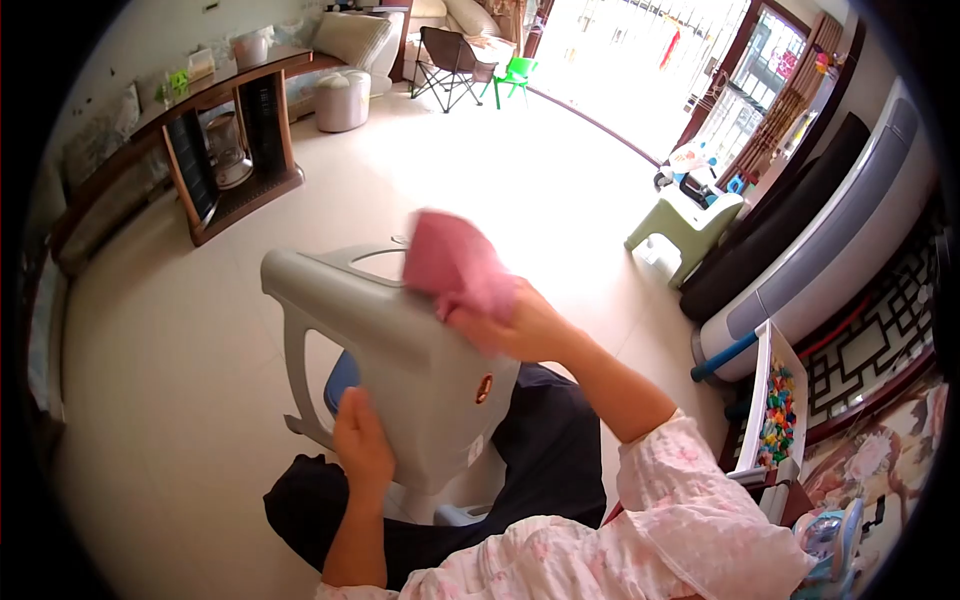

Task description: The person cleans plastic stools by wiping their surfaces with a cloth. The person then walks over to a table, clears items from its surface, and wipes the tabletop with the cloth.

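Note:
A grey plastic child's chair (400, 350) is tipped between my legs, with a small round orange-brown emblem on one panel. My left hand (362, 440) grips the near left edge of this chair, thumb up and the fingers partly hidden. My right hand (515, 325) is closed on a pink cloth (455, 262), which lies over the chair's upper right edge. The cloth and that hand are blurred by motion. Part of a blue surface (343, 385) shows through the opening in the chair's side.
At right stand a light green plastic chair (685, 225) and a bin of colourful small pieces (778, 410) beside a tall grey-white unit (810, 240). A wooden cabinet (235, 150) is at left; a round stool (342, 100), folding chair (450, 62) and green chair (517, 75) stand farther back.

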`<control>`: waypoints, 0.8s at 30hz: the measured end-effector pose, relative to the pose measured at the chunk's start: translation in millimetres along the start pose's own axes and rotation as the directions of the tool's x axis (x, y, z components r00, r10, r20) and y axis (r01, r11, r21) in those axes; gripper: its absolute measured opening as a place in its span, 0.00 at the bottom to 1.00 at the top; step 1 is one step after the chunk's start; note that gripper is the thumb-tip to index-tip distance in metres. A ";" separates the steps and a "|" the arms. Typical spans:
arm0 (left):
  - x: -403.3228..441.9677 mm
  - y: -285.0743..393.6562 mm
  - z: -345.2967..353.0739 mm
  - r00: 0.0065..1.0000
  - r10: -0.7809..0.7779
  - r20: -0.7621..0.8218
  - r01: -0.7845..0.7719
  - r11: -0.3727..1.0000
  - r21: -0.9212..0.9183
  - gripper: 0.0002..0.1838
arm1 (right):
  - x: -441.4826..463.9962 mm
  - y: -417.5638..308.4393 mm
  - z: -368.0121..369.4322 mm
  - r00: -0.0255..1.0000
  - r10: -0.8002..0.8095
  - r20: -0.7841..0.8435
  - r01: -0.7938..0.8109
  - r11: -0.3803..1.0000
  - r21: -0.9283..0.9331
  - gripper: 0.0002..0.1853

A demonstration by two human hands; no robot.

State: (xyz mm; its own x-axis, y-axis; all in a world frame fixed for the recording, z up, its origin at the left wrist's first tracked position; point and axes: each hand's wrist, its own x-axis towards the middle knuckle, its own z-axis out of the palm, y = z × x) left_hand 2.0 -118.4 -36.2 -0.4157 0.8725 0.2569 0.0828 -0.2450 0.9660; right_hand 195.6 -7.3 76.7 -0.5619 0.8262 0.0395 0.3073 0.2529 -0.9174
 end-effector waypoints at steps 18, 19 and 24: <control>-18.8 4.8 29.5 0.988 0.091 0.127 -0.106 0.987 0.118 0.17 | 142.7 -25.1 99.2 0.855 -0.379 0.354 0.454 0.218 -0.864 0.35; -19.6 6.5 29.9 0.985 0.095 0.142 -0.111 0.987 0.112 0.17 | 149.4 -24.2 100.4 0.867 -0.339 0.366 0.464 0.278 -0.841 0.34; -18.3 3.7 22.4 0.989 0.089 0.118 -0.097 0.993 0.064 0.17 | 144.2 -19.0 82.5 0.816 -0.375 0.440 0.558 0.313 -0.768 0.29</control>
State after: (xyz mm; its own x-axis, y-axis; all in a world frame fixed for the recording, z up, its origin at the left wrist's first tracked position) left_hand 30.2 -125.8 -36.7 -0.2973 0.8908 0.3436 0.1805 -0.3010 0.9364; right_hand 45.4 65.5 67.2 -0.9118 0.3577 0.2016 0.3725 0.9272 0.0396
